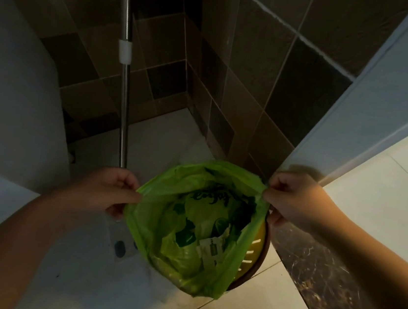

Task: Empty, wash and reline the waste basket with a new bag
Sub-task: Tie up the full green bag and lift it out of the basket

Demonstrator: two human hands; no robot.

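Plainly the green bag (pixel 196 230) is the thing to manage; it sits in the waste basket (pixel 258 248), whose yellow slotted wall and brown rim show only at the right, on the pale floor (pixel 269 303) at the doorway of a tiled corner; its mouth is stretched wide, and inside lie crumpled green wrappers and a pale printed paper (pixel 209 251), so the emptying is judged to be at its start. The left hand (pixel 106 188) pinches the left edge of the bag's mouth, fingers (pixel 125 197) curled round the film; the right hand (pixel 295 199) pinches the right edge, thumb and forefinger closed on a small tuck of plastic; neither hand holds anything else.

To do this step well, the person should probably bring the two edges together before lifting, so the mouth closes over the rubbish; a thin film like this is likely to stretch or tear if pulled from two small pinches, so gathering more of the rim into each grip seems wise; the lift ought to go straight up, since the basket looks light and may rise with the bag unless it is steadied.

Further out, a metal pole (pixel 124 93) with a white collar stands just behind the left hand, against the dark wall tiles (pixel 245 82); a floor drain (pixel 122 247) lies left of the basket; a dark marble threshold (pixel 317 271) runs along the right; a white door frame (pixel 374 98) rises above it.
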